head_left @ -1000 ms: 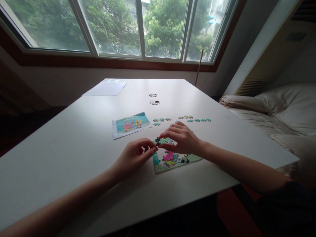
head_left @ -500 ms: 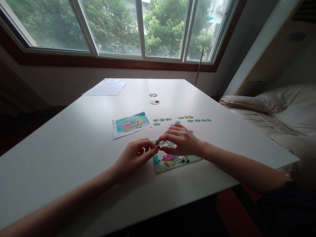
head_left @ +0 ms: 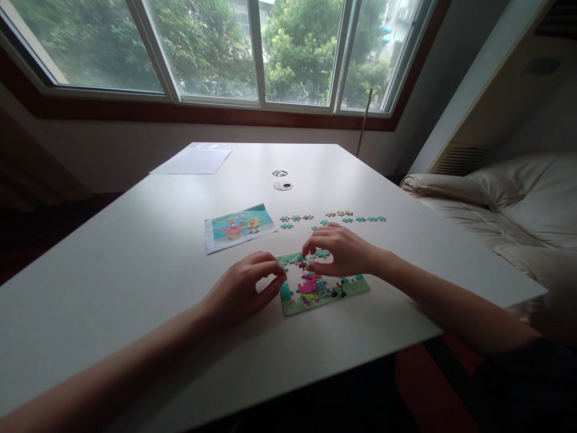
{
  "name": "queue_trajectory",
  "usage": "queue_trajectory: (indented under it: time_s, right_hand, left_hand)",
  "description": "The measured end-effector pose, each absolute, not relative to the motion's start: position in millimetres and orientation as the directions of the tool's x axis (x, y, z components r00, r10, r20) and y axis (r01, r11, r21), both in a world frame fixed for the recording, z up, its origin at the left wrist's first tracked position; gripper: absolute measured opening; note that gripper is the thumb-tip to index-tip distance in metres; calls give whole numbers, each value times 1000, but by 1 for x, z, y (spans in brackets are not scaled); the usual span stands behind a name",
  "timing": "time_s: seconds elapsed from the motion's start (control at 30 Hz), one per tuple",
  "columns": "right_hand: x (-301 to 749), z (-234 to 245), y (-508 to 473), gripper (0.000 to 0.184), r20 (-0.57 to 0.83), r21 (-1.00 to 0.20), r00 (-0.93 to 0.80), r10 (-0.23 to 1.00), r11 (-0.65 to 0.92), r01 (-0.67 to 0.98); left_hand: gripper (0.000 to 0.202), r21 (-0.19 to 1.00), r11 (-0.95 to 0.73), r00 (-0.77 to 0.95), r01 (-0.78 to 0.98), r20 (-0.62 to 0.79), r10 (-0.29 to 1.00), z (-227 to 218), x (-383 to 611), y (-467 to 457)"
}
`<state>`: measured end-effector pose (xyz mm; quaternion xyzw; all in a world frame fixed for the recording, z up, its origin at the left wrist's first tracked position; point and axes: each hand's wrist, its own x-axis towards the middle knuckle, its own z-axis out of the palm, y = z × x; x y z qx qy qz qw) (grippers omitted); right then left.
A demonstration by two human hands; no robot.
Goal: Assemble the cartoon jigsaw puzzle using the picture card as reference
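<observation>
A partly filled jigsaw puzzle (head_left: 324,305) with a green border and a pink cartoon figure lies in front of me. Over its upper part is my right hand (head_left: 340,251), thumb and forefinger closed around a small dark puzzle piece (head_left: 303,264). The tips of my left hand (head_left: 250,282) come together at the puzzle's left edge, with a gap behind them between thumb and forefinger. Whether these fingertips hold anything is hidden. Part of the puzzle's right side is covered by my right hand.
Several loose puzzle pieces (head_left: 347,220) lie in rows behind the puzzle. A printed cartoon picture (head_left: 238,228) is left of them. White paper (head_left: 192,162) and two round inserts (head_left: 283,186) are farther back on the white table (head_left: 135,252). A sofa (head_left: 460,198) stands at right.
The dark piece, earlier between both hands at the puzzle's upper left, has moved right with my right hand. My left fingertips have lowered slightly and stay at the left edge.
</observation>
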<state>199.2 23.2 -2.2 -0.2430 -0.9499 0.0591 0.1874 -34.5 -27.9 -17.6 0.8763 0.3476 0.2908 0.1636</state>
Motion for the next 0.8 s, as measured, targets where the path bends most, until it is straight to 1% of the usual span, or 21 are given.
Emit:
queue_trajectory:
  time_s: [0.1,0.23,0.33,0.57,0.8]
  right_hand:
    - [197,-4,21,17,217,-256,-838,500,858,446]
    - [193,-4,17,16,155,-290,-846,510,842,455]
    - [193,-3,17,18,138,-293,-854,502,844,449]
    - [196,-3,20,16,136,-316,-875,465,857,406]
    - [200,-4,24,21,119,-359,-867,483,835,416]
  left_hand:
    - [18,386,-773,658,503,409,632,-20,-35,-29]
    - [16,305,-814,710,495,399,581,-21,-36,-27]
    - [16,278,-828,734,487,383,561,-22,-36,-27]
    - [26,241,-857,793,456,327,514,-25,-36,-30]
    - [27,172,-872,821,458,293,489,-23,-35,-31]
